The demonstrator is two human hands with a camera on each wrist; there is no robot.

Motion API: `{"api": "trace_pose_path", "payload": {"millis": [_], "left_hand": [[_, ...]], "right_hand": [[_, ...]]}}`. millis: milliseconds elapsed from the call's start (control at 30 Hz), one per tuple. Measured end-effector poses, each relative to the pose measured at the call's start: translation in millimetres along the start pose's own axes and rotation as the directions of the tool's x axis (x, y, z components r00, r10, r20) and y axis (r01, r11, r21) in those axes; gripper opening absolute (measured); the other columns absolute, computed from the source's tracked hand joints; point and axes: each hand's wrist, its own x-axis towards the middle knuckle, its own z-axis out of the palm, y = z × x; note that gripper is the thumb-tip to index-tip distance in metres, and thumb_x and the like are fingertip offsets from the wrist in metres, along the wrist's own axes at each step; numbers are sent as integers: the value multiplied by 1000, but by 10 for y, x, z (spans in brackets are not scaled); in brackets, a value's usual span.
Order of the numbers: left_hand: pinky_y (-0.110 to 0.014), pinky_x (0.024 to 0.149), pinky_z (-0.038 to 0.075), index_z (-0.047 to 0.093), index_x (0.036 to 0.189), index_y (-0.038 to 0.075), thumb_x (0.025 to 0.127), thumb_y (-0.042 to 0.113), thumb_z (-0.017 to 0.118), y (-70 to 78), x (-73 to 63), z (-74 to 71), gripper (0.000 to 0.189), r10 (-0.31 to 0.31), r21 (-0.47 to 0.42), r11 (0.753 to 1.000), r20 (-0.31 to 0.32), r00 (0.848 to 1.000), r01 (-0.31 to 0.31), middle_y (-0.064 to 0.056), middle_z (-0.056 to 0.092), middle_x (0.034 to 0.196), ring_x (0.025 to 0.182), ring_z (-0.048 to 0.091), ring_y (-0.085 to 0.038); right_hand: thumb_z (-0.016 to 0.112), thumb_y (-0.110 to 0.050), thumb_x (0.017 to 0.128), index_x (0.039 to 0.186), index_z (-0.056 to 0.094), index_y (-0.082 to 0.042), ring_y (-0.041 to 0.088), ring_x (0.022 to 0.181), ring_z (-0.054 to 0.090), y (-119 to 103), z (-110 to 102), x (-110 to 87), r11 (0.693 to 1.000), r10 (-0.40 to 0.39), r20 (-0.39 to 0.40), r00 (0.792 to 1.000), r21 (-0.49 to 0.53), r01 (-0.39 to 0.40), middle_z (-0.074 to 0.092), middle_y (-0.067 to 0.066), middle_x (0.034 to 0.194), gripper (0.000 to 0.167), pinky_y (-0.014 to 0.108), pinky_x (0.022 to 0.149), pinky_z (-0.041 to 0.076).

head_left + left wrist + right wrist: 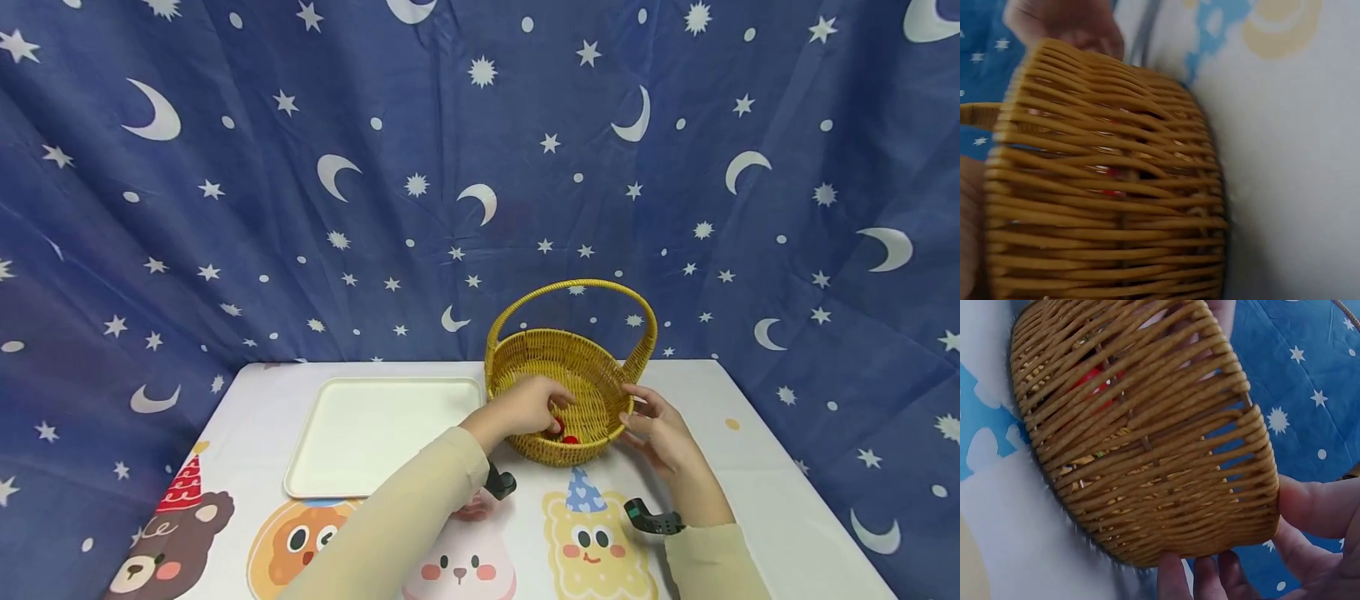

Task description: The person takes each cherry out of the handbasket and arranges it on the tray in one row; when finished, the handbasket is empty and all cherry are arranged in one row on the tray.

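Observation:
A round woven basket [551, 454] with a tall arched handle stands toward the back of the table. My left hand [532, 404] reaches over its near-left rim, fingers inside. Small red objects [571, 439] lie low in the basket near the left thumb; their kind is unclear. Whether the left fingers pinch one is hidden. At the basket's right side, my right hand [660, 429] holds the rim between thumb and fingers. Through the weave, a shiny red object [1092, 381] shows in the right wrist view, and red patches appear in the left wrist view.
Left of the basket, a white rectangular tray [386, 437] lies flat on the table. The tablecloth [787, 517] is white with cartoon figures. A blue curtain [420, 250] with moons and stars hangs behind the table and at both sides.

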Motion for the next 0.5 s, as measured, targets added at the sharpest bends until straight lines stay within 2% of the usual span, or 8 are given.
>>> {"api": "trace_pose_path", "payload": {"millis": [133, 233, 367, 500], "left_hand": [[-24, 92, 57, 77, 133, 19, 86, -1, 82, 8, 49, 33, 52, -11, 109, 994, 74, 997, 3, 0, 80, 120, 108, 71, -11], [-22, 85, 57, 80, 127, 19, 87, -4, 79, 20, 61, 45, 47, -30, 125, 992, 112, 993, 16, 2, 80, 111, 98, 71, -9], [-23, 80, 57, 84, 113, 20, 86, -4, 79, 41, 73, 59, 36, -52, 151, 988, 122, 991, 33, 5, 80, 100, 90, 70, -8], [-26, 87, 57, 83, 110, 20, 88, 5, 84, 39, 85, 71, 27, -52, 182, 983, 80, 995, 36, 7, 78, 102, 95, 69, -9]], "right_hand": [[59, -1, 104, 162, 37, -5, 17, 120, 64, 13, -9, 6, 1000, -16, 17, 1000, 4, 16, 46, 20, 146, 62, 30, 95, 60], [58, -1, 105, 163, 36, -5, 17, 121, 64, 18, -11, 6, 1000, -20, 24, 1000, 0, 20, 42, 24, 152, 62, 30, 95, 60], [58, 0, 105, 163, 37, -5, 17, 122, 63, 17, -10, 6, 1000, -19, 18, 1000, 4, 19, 37, 26, 159, 61, 30, 94, 60], [57, 0, 106, 164, 36, -6, 18, 124, 62, 9, -15, 12, 1000, -11, 17, 1000, 2, 11, 35, 26, 162, 62, 30, 95, 60]]}}
